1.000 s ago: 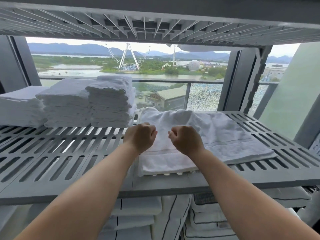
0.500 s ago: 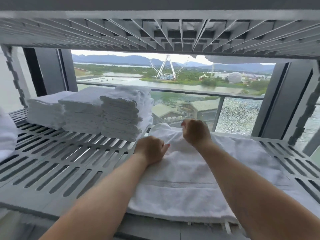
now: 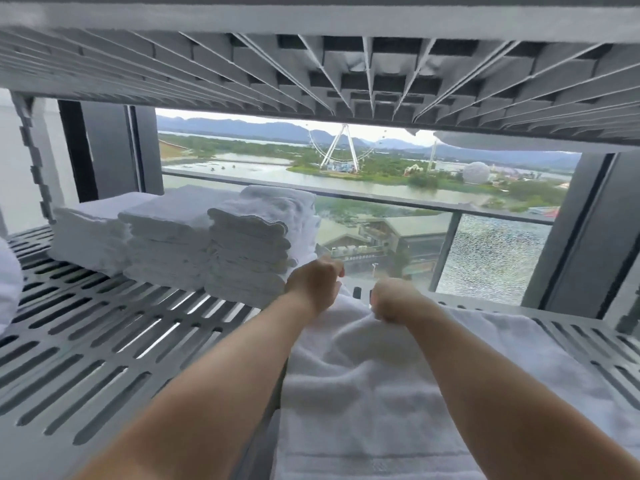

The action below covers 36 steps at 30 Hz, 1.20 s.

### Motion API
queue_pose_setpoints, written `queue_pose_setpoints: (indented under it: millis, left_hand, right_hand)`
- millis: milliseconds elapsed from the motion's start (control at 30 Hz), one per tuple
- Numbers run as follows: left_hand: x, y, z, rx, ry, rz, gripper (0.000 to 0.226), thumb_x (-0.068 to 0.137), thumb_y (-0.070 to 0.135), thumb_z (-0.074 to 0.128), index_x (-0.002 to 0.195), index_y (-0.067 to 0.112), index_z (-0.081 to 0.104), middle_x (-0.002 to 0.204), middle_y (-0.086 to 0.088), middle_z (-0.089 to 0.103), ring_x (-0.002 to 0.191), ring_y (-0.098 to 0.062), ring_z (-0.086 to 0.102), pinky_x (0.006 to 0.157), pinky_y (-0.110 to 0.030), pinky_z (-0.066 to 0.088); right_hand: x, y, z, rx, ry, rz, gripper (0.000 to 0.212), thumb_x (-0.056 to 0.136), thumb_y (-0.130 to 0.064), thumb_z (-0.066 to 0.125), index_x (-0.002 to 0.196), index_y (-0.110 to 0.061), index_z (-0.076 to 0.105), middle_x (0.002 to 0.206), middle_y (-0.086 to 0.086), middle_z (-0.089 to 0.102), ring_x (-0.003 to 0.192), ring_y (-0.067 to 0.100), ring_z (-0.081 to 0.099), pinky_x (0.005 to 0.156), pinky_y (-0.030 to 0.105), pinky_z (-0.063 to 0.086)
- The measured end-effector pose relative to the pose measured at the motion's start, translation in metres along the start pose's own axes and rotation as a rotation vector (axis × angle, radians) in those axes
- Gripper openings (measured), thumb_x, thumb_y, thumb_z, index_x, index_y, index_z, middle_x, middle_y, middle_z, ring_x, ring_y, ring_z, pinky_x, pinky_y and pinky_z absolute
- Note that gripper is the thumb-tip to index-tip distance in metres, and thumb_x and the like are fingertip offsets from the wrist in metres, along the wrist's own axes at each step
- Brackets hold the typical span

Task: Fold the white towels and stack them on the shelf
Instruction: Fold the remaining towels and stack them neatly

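Note:
A large white towel (image 3: 374, 382) lies spread on the grey slatted shelf (image 3: 104, 341), right of centre, reaching toward me. My left hand (image 3: 313, 280) is clenched on the towel's far edge, beside the nearest stack. My right hand (image 3: 393, 301) is a fist pinching a bunched fold of the same towel, just right of the left hand. Three stacks of folded white towels (image 3: 249, 247) stand side by side at the shelf's back left.
The ribbed underside of the upper shelf (image 3: 346, 64) hangs low overhead. Grey uprights stand at the left (image 3: 38, 161) and the right. A rounded white bundle (image 3: 8, 282) pokes in at the far left. Behind the shelf is a window with a railing.
The camera has moved closer and lower under the upper shelf. Both hands have travelled from the towel's middle to its far edge, and the cloth now bunches under my right hand.

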State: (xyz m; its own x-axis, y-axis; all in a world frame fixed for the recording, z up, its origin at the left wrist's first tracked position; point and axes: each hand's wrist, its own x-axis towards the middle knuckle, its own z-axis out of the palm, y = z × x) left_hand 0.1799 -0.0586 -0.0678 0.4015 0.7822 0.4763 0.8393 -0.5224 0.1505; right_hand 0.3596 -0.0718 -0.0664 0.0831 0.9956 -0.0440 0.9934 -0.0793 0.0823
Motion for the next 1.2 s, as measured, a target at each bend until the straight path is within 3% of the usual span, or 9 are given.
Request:
queue_pose_setpoints:
  millis: [67, 233, 367, 467, 633, 800, 900, 1100, 1200]
  left_hand:
    - [0.020, 0.006, 0.008, 0.078, -0.043, 0.040, 0.027, 0.097, 0.016, 0.056, 0.122, 0.022, 0.062, 0.129, -0.002, 0.059, 0.107, -0.028, 0.066, 0.087, -0.040, 0.055]
    - [0.054, 0.010, 0.015, 0.322, -0.484, 0.198, 0.062, 0.090, 0.007, 0.059, 0.143, 0.037, 0.048, 0.143, 0.006, 0.053, 0.131, -0.020, 0.051, 0.102, -0.037, 0.048]
    - [0.066, 0.009, 0.013, 0.359, -0.577, 0.198, 0.034, 0.089, 0.024, 0.066, 0.121, 0.033, 0.069, 0.121, 0.006, 0.069, 0.109, -0.019, 0.064, 0.090, -0.033, 0.055]
    - [0.081, 0.007, 0.005, 0.441, -0.425, 0.172, 0.020, 0.087, 0.022, 0.062, 0.104, 0.021, 0.074, 0.107, 0.001, 0.071, 0.103, -0.024, 0.067, 0.087, -0.033, 0.049]
    - [0.105, 0.009, -0.003, 0.570, 0.075, 0.060, 0.032, 0.094, 0.008, 0.046, 0.119, 0.014, 0.065, 0.121, -0.011, 0.064, 0.113, -0.031, 0.057, 0.103, -0.044, 0.035]
    - [0.096, 0.010, 0.025, 0.533, -0.042, 0.175, 0.032, 0.089, 0.005, 0.050, 0.114, 0.016, 0.066, 0.116, -0.010, 0.065, 0.107, -0.031, 0.061, 0.091, -0.042, 0.049]
    - [0.080, 0.014, 0.042, 0.316, -0.284, 0.137, 0.023, 0.090, 0.011, 0.049, 0.102, 0.019, 0.067, 0.109, -0.002, 0.067, 0.098, -0.025, 0.065, 0.068, -0.033, 0.049]
    - [0.061, 0.016, 0.041, 0.274, -0.452, 0.102, 0.006, 0.091, 0.020, 0.057, 0.087, 0.017, 0.054, 0.104, -0.003, 0.064, 0.086, -0.025, 0.057, 0.066, -0.034, 0.045]
    - [0.054, 0.017, 0.037, 0.256, -0.495, 0.129, 0.045, 0.093, 0.024, 0.057, 0.137, 0.021, 0.047, 0.132, -0.007, 0.058, 0.115, -0.028, 0.059, 0.073, -0.035, 0.046]
  right_hand:
    - [0.002, 0.000, 0.000, -0.011, -0.054, 0.004, 0.018, 0.078, -0.015, 0.060, 0.089, -0.011, 0.073, 0.092, 0.008, 0.070, 0.074, 0.024, 0.055, 0.060, 0.023, 0.039]
    - [0.003, 0.000, -0.001, 0.016, -0.051, -0.016, 0.026, 0.081, -0.014, 0.062, 0.103, -0.011, 0.076, 0.101, 0.009, 0.072, 0.083, 0.025, 0.061, 0.070, 0.027, 0.047]
    - [0.001, 0.000, -0.004, 0.009, -0.047, -0.039, 0.023, 0.079, -0.014, 0.061, 0.094, -0.009, 0.078, 0.094, 0.011, 0.073, 0.089, 0.029, 0.067, 0.066, 0.027, 0.045]
    - [0.001, 0.009, -0.011, 0.150, 0.040, 0.002, 0.013, 0.077, -0.022, 0.063, 0.075, -0.013, 0.072, 0.077, 0.006, 0.067, 0.081, 0.027, 0.064, 0.063, 0.027, 0.046]
    - [0.002, 0.020, -0.015, 0.246, 0.698, 0.127, 0.008, 0.083, -0.029, 0.059, 0.084, -0.023, 0.063, 0.093, 0.003, 0.067, 0.089, 0.027, 0.064, 0.078, 0.032, 0.043]
    - [0.002, 0.019, 0.018, 0.227, 0.310, 0.046, 0.023, 0.090, -0.039, 0.057, 0.095, -0.021, 0.071, 0.105, 0.006, 0.071, 0.101, 0.027, 0.063, 0.082, 0.030, 0.045]
    - [-0.001, 0.017, 0.023, 0.197, 0.349, 0.007, 0.028, 0.090, -0.042, 0.056, 0.093, -0.019, 0.073, 0.101, 0.007, 0.071, 0.098, 0.027, 0.063, 0.082, 0.032, 0.048]
    - [-0.003, 0.018, 0.004, 0.201, 0.394, 0.072, 0.027, 0.098, -0.025, 0.050, 0.095, -0.010, 0.072, 0.100, 0.014, 0.071, 0.095, 0.032, 0.066, 0.072, 0.030, 0.044]
    - [-0.009, 0.036, -0.005, 0.050, 0.365, 0.223, 0.035, 0.093, -0.009, 0.045, 0.120, -0.015, 0.065, 0.122, 0.011, 0.066, 0.113, 0.030, 0.061, 0.094, 0.039, 0.048]
